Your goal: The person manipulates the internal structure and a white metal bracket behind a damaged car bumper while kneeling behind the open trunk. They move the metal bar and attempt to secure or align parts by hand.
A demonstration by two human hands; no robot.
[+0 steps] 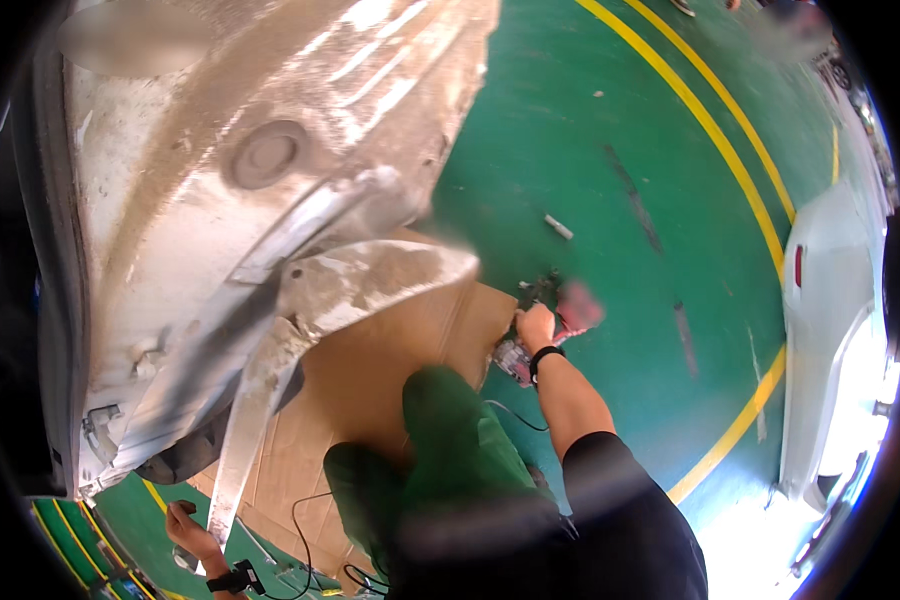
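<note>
Green floor (555, 130); right hand (535, 325) around reddish tool (515, 362); left hand (194, 534) half-curled, hold unclear

- You are in what looks like a car workshop.
- Grimy vehicle bodywork (170, 250) stands beside you.
- Cardboard (370, 375) lies under you on a green floor (570, 130) with yellow lines (715, 122).
- A pale car (825, 300) stands at your right.

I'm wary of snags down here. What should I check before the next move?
1. Right hand firmly gripping the reddish item: cannot tell; blurred.
2. Left hand clear of the pale metal strip: cannot tell; close beside it.
3. Cardboard spread beneath the green trousers: ok.
4. Black cable well away from the legs: not ok; runs close.
5. Floor free of loose bits: not ok; a small white piece lies there.
</note>
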